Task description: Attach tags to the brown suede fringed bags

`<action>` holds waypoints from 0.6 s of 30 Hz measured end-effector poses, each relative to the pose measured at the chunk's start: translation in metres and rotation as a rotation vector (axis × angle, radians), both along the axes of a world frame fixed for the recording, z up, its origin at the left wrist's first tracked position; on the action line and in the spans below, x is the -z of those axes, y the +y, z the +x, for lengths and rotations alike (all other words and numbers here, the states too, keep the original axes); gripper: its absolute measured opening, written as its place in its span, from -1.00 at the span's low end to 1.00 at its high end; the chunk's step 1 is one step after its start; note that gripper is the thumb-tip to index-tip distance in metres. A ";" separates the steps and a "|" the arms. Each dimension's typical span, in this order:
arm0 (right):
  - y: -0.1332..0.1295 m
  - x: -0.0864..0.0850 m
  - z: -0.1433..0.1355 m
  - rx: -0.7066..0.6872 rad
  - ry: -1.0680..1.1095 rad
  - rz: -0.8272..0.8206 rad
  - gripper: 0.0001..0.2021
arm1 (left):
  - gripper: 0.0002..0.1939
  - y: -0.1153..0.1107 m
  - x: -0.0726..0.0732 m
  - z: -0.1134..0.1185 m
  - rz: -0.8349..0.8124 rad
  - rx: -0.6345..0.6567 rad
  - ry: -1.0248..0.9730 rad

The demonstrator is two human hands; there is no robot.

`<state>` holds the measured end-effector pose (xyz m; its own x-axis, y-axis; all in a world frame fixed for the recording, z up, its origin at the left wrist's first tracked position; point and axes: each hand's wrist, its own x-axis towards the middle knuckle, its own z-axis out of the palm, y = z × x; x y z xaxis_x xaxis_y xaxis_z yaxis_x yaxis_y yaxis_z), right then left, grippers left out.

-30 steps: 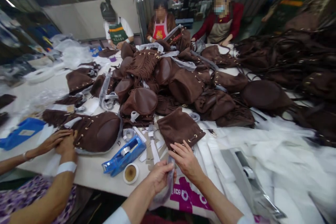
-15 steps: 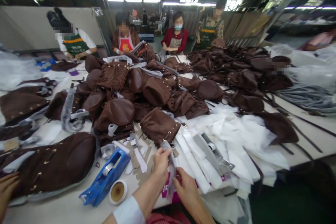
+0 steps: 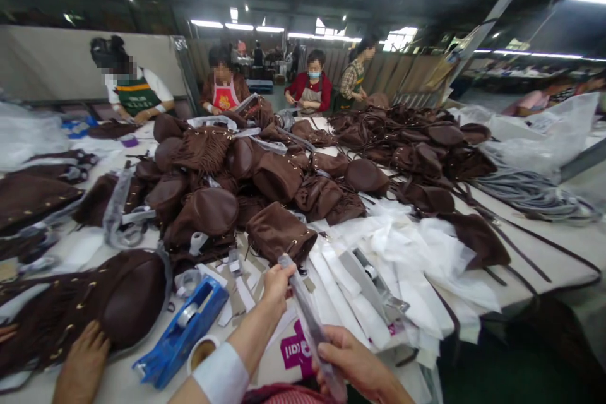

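A long strap wrapped in clear plastic [image 3: 307,308] slants between my hands above the table's front edge. My left hand [image 3: 275,289] pinches its upper end. Lower down, my right hand [image 3: 349,356] has its fingers closed round the strap's other end. Just beyond my left hand lies a brown drawstring bag [image 3: 280,233] with metal eyelets. Beneath the strap is a white sheet with purple print [image 3: 293,350]. White paper strips [image 3: 334,293] lie to the right of the strap.
A blue tape dispenser [image 3: 182,331] and a round tub [image 3: 202,355] stand left of my left arm. A grey dispenser [image 3: 374,278] lies at right. Brown bags [image 3: 208,211] pile up behind. Another person's hand [image 3: 85,356] rests on a large bag [image 3: 135,293]. Several people work across the table.
My right hand has moved lower and now wraps the strap, which slants more clearly between my hands. The other person's hand at left has moved right onto the large bag. The view has shifted.
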<state>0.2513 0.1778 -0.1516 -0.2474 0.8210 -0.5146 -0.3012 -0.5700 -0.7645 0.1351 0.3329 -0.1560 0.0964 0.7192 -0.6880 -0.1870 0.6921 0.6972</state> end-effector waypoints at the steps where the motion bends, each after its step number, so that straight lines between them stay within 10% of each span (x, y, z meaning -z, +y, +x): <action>1: -0.001 -0.007 0.001 -0.002 0.113 -0.006 -0.59 | -0.74 -0.001 0.001 -0.003 -0.014 0.010 0.004; 11: 0.030 -0.043 0.006 0.002 0.338 0.149 -0.64 | -0.65 -0.020 0.013 -0.026 -0.111 0.193 0.093; 18: 0.060 -0.041 0.009 0.020 0.227 0.234 -0.67 | -0.93 -0.024 -0.020 -0.048 0.467 0.147 0.402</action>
<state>0.2599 0.2376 -0.1101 -0.3170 0.9163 -0.2447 -0.4879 -0.3788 -0.7864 0.0868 0.3091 -0.1356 0.0164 0.9513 -0.3079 0.2257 0.2965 0.9280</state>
